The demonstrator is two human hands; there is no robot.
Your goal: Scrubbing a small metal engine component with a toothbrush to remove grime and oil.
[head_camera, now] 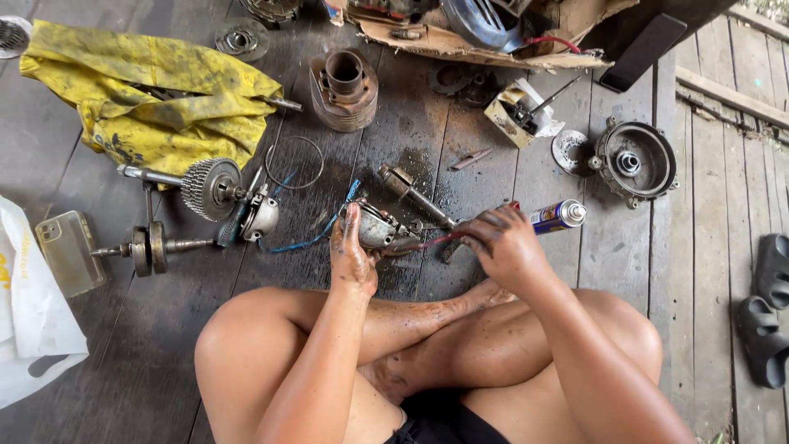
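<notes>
I sit cross-legged on a dark wooden floor. My left hand, smeared with grease, grips a small grey metal engine part just above the boards. My right hand holds a spray can with a blue and yellow body and white cap, lying sideways. A thin red straw runs from the can toward the metal part. A metal shaft-like piece lies just beyond the part.
Geared shafts and a crankshaft lie at left beside a phone and yellow rag. A cylinder, a wire ring, a round engine cover, a cardboard box and black sandals surround me.
</notes>
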